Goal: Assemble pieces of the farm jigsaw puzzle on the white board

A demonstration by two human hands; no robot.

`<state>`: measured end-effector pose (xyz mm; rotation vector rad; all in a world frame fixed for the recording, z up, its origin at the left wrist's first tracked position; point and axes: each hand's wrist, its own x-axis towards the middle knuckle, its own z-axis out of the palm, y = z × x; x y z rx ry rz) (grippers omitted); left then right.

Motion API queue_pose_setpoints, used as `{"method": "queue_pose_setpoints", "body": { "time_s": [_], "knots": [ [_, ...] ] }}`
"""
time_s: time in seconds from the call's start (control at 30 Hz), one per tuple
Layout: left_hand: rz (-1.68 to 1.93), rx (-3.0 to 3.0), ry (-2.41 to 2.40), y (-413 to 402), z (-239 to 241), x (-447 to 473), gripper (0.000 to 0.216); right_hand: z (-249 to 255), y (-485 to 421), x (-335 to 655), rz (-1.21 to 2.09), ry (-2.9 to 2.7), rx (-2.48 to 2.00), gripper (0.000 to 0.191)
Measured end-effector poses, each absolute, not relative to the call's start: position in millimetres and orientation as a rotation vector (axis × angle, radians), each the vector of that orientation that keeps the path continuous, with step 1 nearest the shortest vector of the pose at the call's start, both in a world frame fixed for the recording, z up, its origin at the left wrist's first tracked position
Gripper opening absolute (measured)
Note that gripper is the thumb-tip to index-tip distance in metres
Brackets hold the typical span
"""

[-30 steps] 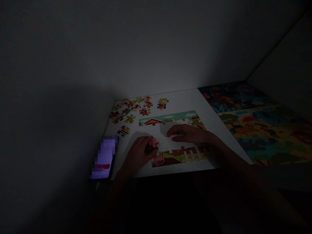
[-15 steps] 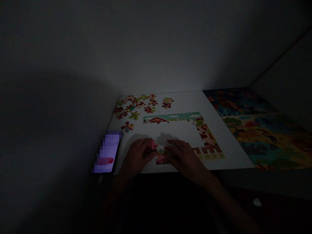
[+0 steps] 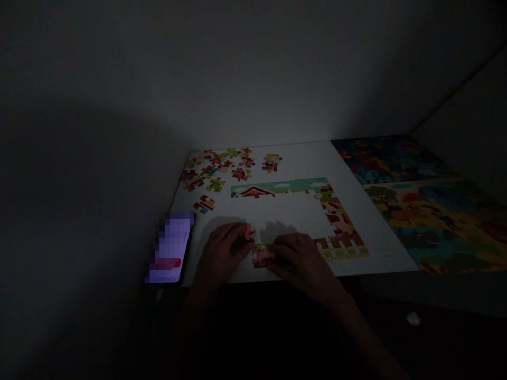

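Between the fingertips of my left hand [image 3: 224, 252] is a pink jigsaw piece [image 3: 248, 232], tilted up off the table. My right hand [image 3: 303, 258] is closed at the near end of the puzzle, its fingers on a pink and green jigsaw piece [image 3: 262, 257] that lies flat. Part of that piece is hidden under the fingers. Joined pieces form a partial puzzle frame [image 3: 283, 187], with a red roof and sky along the far side, animals on the right and a fence [image 3: 344, 249] on the near side.
Loose jigsaw pieces [image 3: 216, 168] are heaped at the table's far left, with a small joined group [image 3: 272, 162] beside them. A lit phone [image 3: 172, 248] lies at the left edge. Two finished pictures, one dark [image 3: 390, 158] and one yellow [image 3: 431, 221], cover the right side.
My right hand has shifted slightly right and down, with its fingers drawn closer together at the flat pink piece. My left hand still holds its piece. The view has shifted a little.
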<state>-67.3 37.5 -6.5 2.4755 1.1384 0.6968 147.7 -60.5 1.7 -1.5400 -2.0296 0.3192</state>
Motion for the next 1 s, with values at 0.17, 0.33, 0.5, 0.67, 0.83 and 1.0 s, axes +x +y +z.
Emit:
{"method": "queue_pose_setpoints", "body": {
  "time_s": [0.17, 0.33, 0.5, 0.67, 0.83, 1.0],
  "knots": [
    [0.694, 2.510, 1.121, 35.6, -5.1, -67.2, 0.038, 3.0, -59.6, 147.7, 0.346, -2.033, -1.553, 0.023],
    [0.659, 2.532, 1.068, 33.8, -4.4, -71.1, 0.038, 2.7, -59.6, 147.6, 0.344, -2.007, -1.554, 0.022],
    [0.691, 2.575, 1.064, 30.5, -9.5, -75.5, 0.039, 2.5, -59.2, 147.7, 0.350, -2.004, -1.565, 0.023],
    [0.731, 2.610, 0.998, 26.6, -12.6, -80.8, 0.039, -0.8, -58.9, 148.9, 0.344, -2.012, -1.564, 0.025],
    [0.741, 2.650, 0.938, 25.4, -11.9, -83.7, 0.039, -2.1, -58.8, 149.5, 0.331, -2.016, -1.558, 0.025],
    [0.737, 2.656, 0.915, 25.3, -12.7, -84.9, 0.040, -0.9, -58.1, 149.6, 0.333, -2.020, -1.565, 0.024]
  ]
}}
